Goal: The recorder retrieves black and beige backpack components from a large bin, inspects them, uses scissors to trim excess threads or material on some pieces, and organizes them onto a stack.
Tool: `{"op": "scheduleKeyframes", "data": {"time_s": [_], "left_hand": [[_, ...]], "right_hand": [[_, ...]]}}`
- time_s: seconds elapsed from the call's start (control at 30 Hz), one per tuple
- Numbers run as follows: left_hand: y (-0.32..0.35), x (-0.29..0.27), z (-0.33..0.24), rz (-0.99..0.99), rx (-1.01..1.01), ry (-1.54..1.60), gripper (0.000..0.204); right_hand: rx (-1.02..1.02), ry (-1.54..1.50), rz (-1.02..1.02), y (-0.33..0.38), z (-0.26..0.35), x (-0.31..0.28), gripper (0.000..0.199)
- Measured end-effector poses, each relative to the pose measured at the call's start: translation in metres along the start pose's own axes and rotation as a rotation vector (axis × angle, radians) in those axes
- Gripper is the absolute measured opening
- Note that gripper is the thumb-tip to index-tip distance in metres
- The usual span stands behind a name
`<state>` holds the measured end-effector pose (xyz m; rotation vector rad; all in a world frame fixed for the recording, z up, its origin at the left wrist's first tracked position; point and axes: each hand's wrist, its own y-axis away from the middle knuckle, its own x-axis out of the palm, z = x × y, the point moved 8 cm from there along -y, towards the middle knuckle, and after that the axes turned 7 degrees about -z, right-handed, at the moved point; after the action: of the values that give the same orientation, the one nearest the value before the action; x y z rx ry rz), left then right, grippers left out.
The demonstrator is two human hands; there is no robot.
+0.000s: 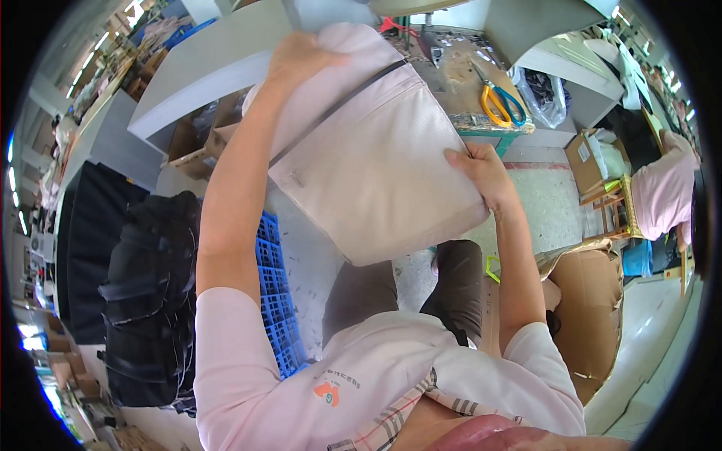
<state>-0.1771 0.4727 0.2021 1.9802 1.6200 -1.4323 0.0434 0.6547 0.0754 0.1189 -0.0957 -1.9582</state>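
Workbench ahead, my outstretched left hand and nearer right hand grip fabric; a bag holds dark stuff.

Right hand: most fingers were hidden behind the pale fabric piece.
Grey shape, upper edge: was blurred and cut off.
Plastic bag: dark contents were indistinct.
Pink-clad person: was partly lost at the rim.

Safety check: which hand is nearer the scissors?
The right hand, gripping the right edge of the pale fabric; the left hand is farther from the scissors, at the fabric's far end.
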Motion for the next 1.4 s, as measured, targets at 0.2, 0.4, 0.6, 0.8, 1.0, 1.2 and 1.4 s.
{"op": "scheduleKeyframes", "data": {"time_s": [0.2, 0.4, 0.6, 0.8, 1.0, 1.2, 1.4], "left_hand": [[-0.026, 0.005, 0.001, -0.008, -0.076, -0.121, 0.048], [-0.037, 0.017, 0.000, 0.010, -0.095, -0.107, 0.048], [-0.046, 0.026, -0.003, 0.038, -0.079, -0.106, 0.051], [-0.043, 0.034, 0.002, 0.038, -0.044, -0.068, 0.053], [-0.024, 0.050, -0.026, 0.127, 0.019, -0.066, 0.055], [-0.012, 0.053, -0.014, 0.129, -0.004, -0.084, 0.054], [0.075, 0.006, -0.068, -0.615, 0.438, -0.273, 0.050]], "right_hand": [[0.038, -0.096, 0.038, -0.024, 0.012, -0.005, 0.021], [0.088, -0.084, 0.005, -0.046, 0.003, -0.018, 0.022], [0.093, -0.142, 0.008, -0.048, 0.000, -0.021, 0.023], [0.101, -0.116, 0.032, -0.045, -0.010, -0.025, 0.020], [0.118, -0.146, 0.020, -0.030, -0.021, -0.043, 0.021], [0.092, -0.036, 0.026, -0.029, -0.032, -0.046, 0.022], [-0.237, 0.409, 0.010, 0.000, 0.002, -0.053, 0.014]]}}
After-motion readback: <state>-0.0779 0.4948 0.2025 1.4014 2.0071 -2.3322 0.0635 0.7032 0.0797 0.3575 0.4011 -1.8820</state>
